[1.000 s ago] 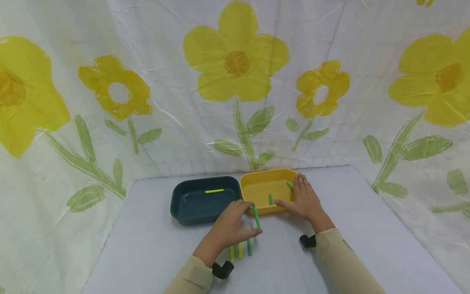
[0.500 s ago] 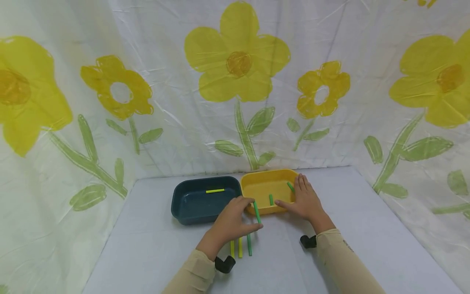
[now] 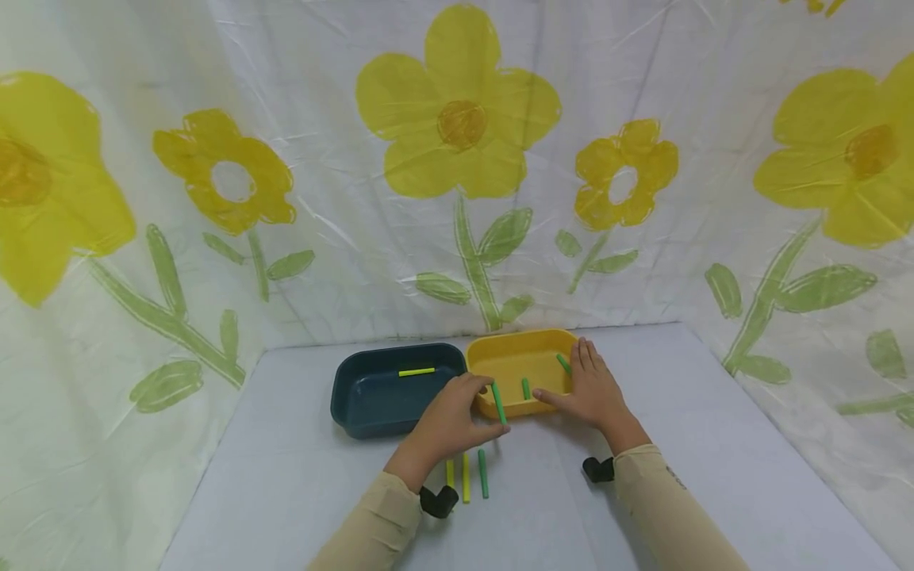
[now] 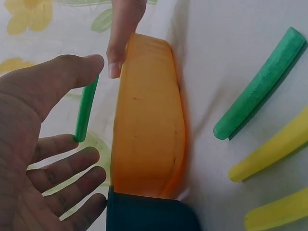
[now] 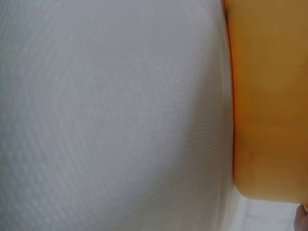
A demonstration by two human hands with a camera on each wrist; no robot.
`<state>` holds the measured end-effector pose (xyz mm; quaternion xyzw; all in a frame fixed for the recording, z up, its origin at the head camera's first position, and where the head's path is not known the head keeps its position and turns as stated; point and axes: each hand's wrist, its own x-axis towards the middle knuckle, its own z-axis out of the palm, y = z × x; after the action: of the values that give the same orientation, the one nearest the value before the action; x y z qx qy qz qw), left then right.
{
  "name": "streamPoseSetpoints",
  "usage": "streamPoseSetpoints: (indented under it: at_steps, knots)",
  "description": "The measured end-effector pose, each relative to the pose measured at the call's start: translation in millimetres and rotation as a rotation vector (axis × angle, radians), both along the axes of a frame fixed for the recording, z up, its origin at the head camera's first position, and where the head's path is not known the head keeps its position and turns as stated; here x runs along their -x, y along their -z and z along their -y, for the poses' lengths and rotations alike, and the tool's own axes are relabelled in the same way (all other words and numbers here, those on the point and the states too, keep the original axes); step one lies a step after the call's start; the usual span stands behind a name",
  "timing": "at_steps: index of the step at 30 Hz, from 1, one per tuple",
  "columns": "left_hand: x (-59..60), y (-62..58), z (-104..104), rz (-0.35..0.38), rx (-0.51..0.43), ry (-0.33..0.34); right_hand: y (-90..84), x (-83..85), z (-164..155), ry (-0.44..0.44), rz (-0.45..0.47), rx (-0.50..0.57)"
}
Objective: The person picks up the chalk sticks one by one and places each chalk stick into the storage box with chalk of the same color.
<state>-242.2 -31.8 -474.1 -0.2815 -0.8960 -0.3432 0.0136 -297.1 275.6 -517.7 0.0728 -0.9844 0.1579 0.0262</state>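
Two hands work at the near edge of a pair of trays on the counter (image 3: 678, 444). Left hand (image 3: 450, 424): the thumb and a fingertip pinch a green stick (image 3: 498, 402), the remaining fingers spread and relaxed. The stick stands tilted at the near left corner of the yellow tray (image 3: 503, 361), its upper end over the tray rim. In the left wrist view the same stick (image 4: 86, 108) runs from the thumb tip down to one finger, with the tray wall (image 4: 147, 120) just beside it.

Right hand (image 3: 589, 388): fingers straight and flat, resting against the right rim and near right corner of the yellow tray; it grips nothing. The right wrist view shows only the tray's outer wall (image 5: 269, 96) and the counter covering.

Inside the yellow tray lie two short green sticks: one near the middle (image 3: 526, 388), one at the right wall (image 3: 563, 362) next to the right fingertips.

The dark blue tray (image 3: 371, 396) stands touching the yellow tray on its left and contains one yellow stick (image 3: 417, 371).

On the counter below the left hand lie three sticks side by side: two yellow (image 3: 466, 477) and one green (image 3: 482, 473).
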Motion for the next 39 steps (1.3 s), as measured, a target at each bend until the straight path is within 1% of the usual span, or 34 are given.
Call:
streamPoseSetpoints:
  at_steps: [8,18,24,30,34,39]
  knots:
    - [7.2,0.9,-2.1,0.003,0.008,-0.006,-1.6,0.2,-0.1,0.000,0.007,-0.001]
    - [15.7,1.1,-5.4,0.015,0.007,-0.038,-1.7,0.6,0.1,-0.002,-0.009,0.008]
    - [21.0,0.8,-9.0,0.024,0.002,-0.054,-3.8,0.0,0.1,-0.007,-0.002,0.006]
    - [28.3,-2.9,-15.6,-0.008,-0.013,-0.069,-7.2,0.3,-0.4,-0.002,-0.020,0.009]
    - [30.6,-3.4,-18.3,-0.028,0.009,-0.096,-4.3,0.2,0.1,-0.004,-0.015,0.018]
    - [32.7,-2.0,-19.4,-0.023,0.036,-0.114,-2.9,-2.0,0.7,-0.005,-0.021,0.018]
